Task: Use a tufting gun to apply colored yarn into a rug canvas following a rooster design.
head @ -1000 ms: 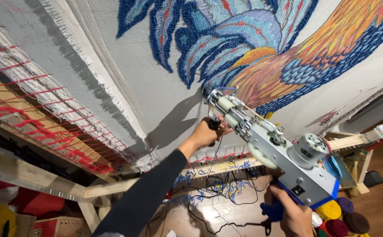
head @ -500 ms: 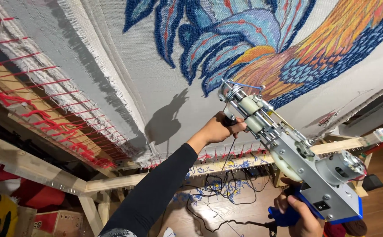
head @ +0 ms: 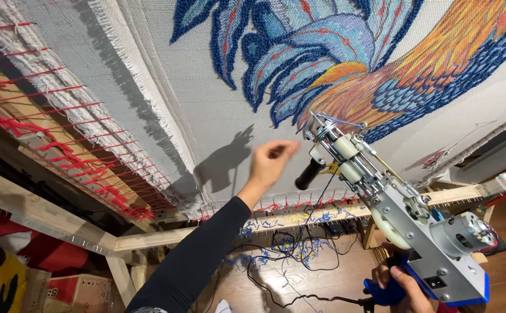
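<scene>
The stretched grey backing cloth (head: pixel 206 110) fills most of the view, pinned along a wooden frame (head: pixel 148 237) with red yarn lacing (head: pixel 61 150) down its edge, and it carries a large tufted feather design (head: pixel 345 52) in blues, orange and yellow. Below it, the tufting gun (head: pixel 392 203) hangs at a slant, its needle end (head: pixel 316 124) just beside the lower edge of the coloured work but apparently not pressed into the cloth. The right hand (head: pixel 401 278) is clenched around the blue rear grip at the bottom of the frame and seems to carry the whole tool alone. The left hand (head: pixel 270 159) is loose and blurred, fingers partly spread, near the black front handle (head: pixel 309 174) but not touching it.

With only one hand bearing it, the heavy gun could sag or twist, and the needle could snag or tear the cloth or pull finished loops. The thin blue yarn (head: pixel 345 122) at the tip could slip out of the needle. The black cables (head: pixel 287 255) trailing over the floor, among yarn scraps, could catch and jerk the tool.
</scene>
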